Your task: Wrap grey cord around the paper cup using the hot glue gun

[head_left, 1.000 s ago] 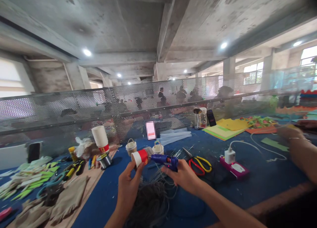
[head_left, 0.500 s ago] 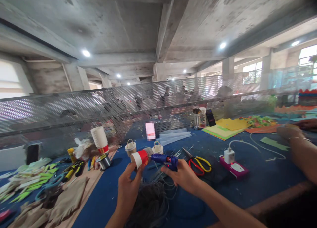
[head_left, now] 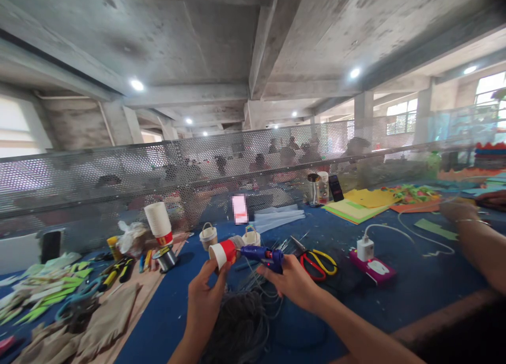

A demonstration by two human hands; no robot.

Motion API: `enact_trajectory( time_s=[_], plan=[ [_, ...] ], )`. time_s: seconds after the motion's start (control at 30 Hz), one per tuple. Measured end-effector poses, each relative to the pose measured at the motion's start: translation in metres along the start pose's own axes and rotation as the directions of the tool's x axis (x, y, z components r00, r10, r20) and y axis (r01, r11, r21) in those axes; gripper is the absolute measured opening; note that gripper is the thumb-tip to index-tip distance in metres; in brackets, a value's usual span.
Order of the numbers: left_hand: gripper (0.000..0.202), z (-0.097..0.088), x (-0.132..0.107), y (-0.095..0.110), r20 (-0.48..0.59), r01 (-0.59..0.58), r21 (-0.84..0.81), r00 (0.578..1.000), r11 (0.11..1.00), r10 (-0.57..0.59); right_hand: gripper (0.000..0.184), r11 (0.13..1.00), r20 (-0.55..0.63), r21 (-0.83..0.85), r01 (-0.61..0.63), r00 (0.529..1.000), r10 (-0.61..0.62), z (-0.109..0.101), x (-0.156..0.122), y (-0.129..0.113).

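Cup, red and white with a grey end, lies tilted on its side in the left hand, above the table. That hand pinches it between thumb and fingers, the white end toward the left and the grey end toward the right. The right hand is closed round the handle of a blue glue gun, whose nozzle points left at the cup; whether the tip touches it, I cannot tell.

Just behind the cup stand two small pails with arched handles, the right one partly hidden by the gun. Below the hands lies a heap of dark grey yarn. Scissors with one red and one yellow handle lie beside the right hand, and farther right a white plug sits on a purple box. To the left, a leaning stack of cups is by a wire spool, with a cloth glove nearer. At the far right, another person's arm reaches over the table near coloured sheets.
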State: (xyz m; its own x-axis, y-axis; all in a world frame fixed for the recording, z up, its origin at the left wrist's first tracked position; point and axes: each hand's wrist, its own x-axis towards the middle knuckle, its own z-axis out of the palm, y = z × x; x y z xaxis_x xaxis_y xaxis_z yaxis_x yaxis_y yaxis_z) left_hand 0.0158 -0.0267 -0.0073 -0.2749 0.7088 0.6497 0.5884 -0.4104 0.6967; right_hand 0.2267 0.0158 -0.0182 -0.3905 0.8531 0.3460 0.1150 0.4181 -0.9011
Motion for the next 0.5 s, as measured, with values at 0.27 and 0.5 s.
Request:
enact_trajectory(
  time_s=[0.27, 0.5],
  plan=[
    [0.036, 0.0001, 0.0011, -0.0019, 0.022, -0.025, -0.002, 0.999, 1.0, 0.025, 0.041, 1.0, 0.011, 0.024, 0.012, 1.0, -0.012, -0.0005, -0.0001, 0.0007],
    [0.038, 0.0009, -0.0002, -0.0087, 0.038, -0.06, 0.021, 0.998, 0.998, 0.059, 0.042, 1.0, 0.012, 0.007, -0.008, 1.0, 0.008, 0.0, 0.0016, 0.0039]
  ],
)
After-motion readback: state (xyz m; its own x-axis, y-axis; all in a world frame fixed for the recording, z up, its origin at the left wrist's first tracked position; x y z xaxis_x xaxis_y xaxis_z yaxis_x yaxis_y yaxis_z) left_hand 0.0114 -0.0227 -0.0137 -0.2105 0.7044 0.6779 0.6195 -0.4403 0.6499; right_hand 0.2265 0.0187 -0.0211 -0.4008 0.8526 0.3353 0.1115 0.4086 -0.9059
